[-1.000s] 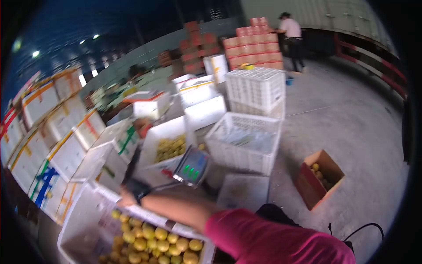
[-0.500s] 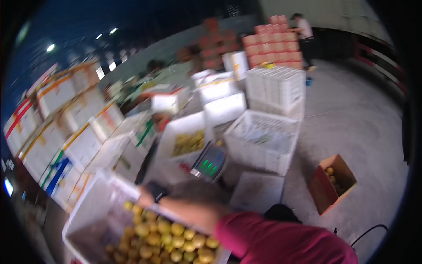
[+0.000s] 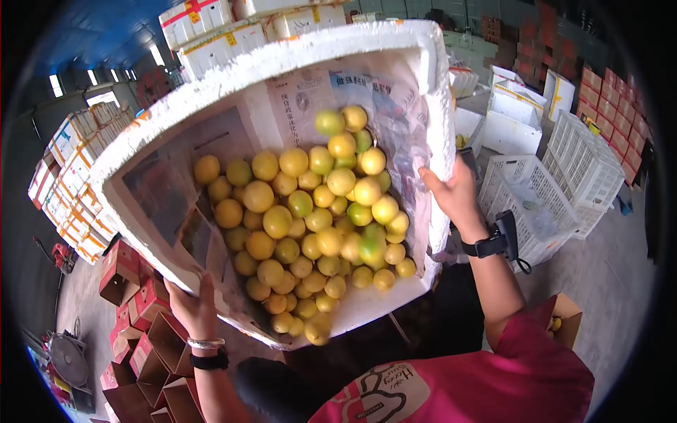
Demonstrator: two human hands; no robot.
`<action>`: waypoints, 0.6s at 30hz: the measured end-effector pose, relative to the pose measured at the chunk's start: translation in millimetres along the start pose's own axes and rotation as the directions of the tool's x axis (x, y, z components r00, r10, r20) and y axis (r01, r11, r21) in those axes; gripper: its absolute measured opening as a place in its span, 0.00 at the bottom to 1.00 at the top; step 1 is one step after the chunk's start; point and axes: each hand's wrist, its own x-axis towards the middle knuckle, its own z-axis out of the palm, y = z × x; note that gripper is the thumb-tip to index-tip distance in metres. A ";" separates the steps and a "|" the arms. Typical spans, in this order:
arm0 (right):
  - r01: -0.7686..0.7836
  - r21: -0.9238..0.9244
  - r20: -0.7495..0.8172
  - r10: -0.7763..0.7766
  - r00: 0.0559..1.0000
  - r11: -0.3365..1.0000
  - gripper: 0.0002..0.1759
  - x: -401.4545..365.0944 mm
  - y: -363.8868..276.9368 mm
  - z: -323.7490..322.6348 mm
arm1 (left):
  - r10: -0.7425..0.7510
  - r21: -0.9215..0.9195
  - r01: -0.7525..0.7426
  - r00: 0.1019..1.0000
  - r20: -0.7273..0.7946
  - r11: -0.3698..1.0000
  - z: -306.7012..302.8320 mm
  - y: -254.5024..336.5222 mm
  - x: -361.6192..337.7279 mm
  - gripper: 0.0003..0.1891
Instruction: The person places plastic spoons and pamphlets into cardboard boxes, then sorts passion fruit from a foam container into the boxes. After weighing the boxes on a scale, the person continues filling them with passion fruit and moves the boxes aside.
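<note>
A white foam box, lined with newspaper, is tilted towards me. Inside lies a heap of round yellow fruits, some greenish; a few look blurred by motion, among them one at the lower edge. My left hand is closed on the lower left wall, its thumb up on the rim. On the opposite side, my right hand grips the right wall, thumb over the rim and the other fingers mostly hidden behind it. A black device is strapped to my right wrist.
White plastic crates stand at the right, near open foam boxes. Open cardboard boxes crowd the lower left. A carton with fruit sits at the lower right. Foam boxes are stacked at left, red cartons at far right.
The foam box has come up and tilted in front of me. My left hand has come into view, and both hands now hold opposite walls. My view has swung left.
</note>
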 end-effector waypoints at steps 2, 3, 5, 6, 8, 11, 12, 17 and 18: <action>-0.027 0.057 -0.007 0.027 1.000 0.998 0.21 -13.2 -3.0 -8.5 | -0.078 0.037 0.077 0.997 0.025 0.996 -6.1 2.8 -7.3 0.26; 0.006 -0.009 -0.008 -0.006 1.000 1.000 0.20 -15.8 -5.6 -11.2 | -0.092 0.016 0.092 0.996 0.003 0.996 -5.6 6.3 -8.6 0.25; 0.062 -0.035 -0.021 -0.063 0.998 0.997 0.20 -13.1 -7.0 -10.8 | -0.095 0.045 0.096 0.995 -0.009 0.994 -8.2 16.9 -11.6 0.25; 0.080 -0.028 -0.027 -0.081 0.996 0.996 0.20 -10.4 -6.6 -9.8 | -0.108 0.080 0.108 0.994 -0.003 0.991 -9.3 18.2 -14.0 0.25; 0.031 0.037 -0.022 -0.030 0.999 0.999 0.20 -14.2 -6.2 -11.9 | -0.106 0.065 0.106 0.994 -0.003 0.992 -10.4 16.3 -16.6 0.25; 0.024 0.058 -0.022 -0.023 0.999 0.998 0.19 -14.5 -5.5 -10.8 | -0.107 0.068 0.106 0.994 0.003 0.992 -8.3 14.5 -16.6 0.25; 0.046 0.052 -0.029 -0.045 0.999 0.998 0.19 -13.6 -4.4 -9.8 | -0.126 0.058 0.126 0.992 0.002 0.990 -7.8 15.7 -16.8 0.25; -0.009 0.046 -0.009 0.010 1.000 0.999 0.20 -8.4 -1.3 -8.7 | -0.125 0.084 0.125 0.992 -0.002 0.989 -5.8 21.9 -15.3 0.27; -0.040 0.052 0.008 0.039 0.999 0.998 0.20 -7.8 -1.7 -9.2 | -0.132 0.088 0.132 0.991 -0.008 0.987 -5.5 22.9 -14.5 0.27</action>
